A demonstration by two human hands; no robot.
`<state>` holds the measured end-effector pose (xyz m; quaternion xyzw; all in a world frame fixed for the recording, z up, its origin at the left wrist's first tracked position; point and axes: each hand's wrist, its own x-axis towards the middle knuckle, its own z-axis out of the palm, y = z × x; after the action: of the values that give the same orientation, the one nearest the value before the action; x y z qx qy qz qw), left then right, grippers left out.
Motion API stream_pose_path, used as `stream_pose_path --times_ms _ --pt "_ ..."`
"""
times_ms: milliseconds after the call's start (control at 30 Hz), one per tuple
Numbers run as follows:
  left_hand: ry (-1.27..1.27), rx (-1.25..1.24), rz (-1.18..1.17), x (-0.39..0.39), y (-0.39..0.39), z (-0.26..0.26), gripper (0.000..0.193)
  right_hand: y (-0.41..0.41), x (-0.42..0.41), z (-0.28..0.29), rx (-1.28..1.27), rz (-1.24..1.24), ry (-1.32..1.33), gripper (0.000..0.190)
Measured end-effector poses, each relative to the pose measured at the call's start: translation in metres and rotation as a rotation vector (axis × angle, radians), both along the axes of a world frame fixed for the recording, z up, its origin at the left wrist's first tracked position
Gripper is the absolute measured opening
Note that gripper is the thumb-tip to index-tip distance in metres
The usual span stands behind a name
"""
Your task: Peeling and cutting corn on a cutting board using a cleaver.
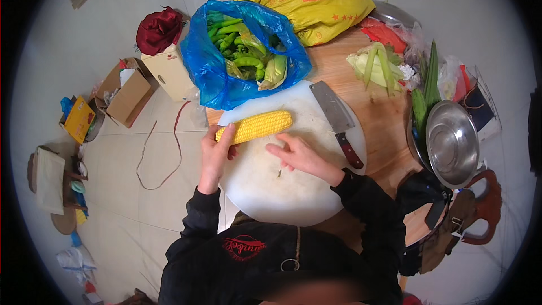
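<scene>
A husked ear of yellow corn (258,126) is held by one end in my left hand (215,148), the thumb laid along its near side. Below the cob's other end is my right hand (298,154), its fingers apart and nothing visible in them. Both hands are over a round white cutting board (262,195). A cleaver (334,110) with a dark red handle lies on the board's right side, its blade pointing away from me. A small dark scrap (279,173) rests on the board under my right hand.
A blue plastic bag (250,91) of green peppers (230,38) and an unhusked corn ear (274,72) stands behind the board. Beyond it is a yellow bag (313,0). Pale husks (377,65) lie on the wooden table (377,123), with a steel bowl (453,144) to the right.
</scene>
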<state>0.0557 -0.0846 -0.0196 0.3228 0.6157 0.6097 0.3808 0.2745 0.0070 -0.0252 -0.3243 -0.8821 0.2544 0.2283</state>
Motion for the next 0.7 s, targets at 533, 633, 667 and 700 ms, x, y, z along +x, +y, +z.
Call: stream_pose_path --times_ms 533,633,667,700 --pt "-0.091 0.317 0.014 0.024 0.030 0.063 0.031 0.079 0.075 0.089 -1.221 0.214 1.525 0.017" --pt "-0.078 0.397 -0.066 0.039 0.056 0.088 0.033 0.085 0.097 0.115 -0.667 0.099 1.404 0.015" --pt "-0.063 0.427 -0.076 0.047 0.065 0.099 0.033 0.082 0.092 0.118 -0.358 -0.181 1.182 0.019" --pt "-0.047 0.454 -0.091 0.056 0.072 0.109 0.034 0.078 0.089 0.121 -0.056 -0.453 0.938 0.026"
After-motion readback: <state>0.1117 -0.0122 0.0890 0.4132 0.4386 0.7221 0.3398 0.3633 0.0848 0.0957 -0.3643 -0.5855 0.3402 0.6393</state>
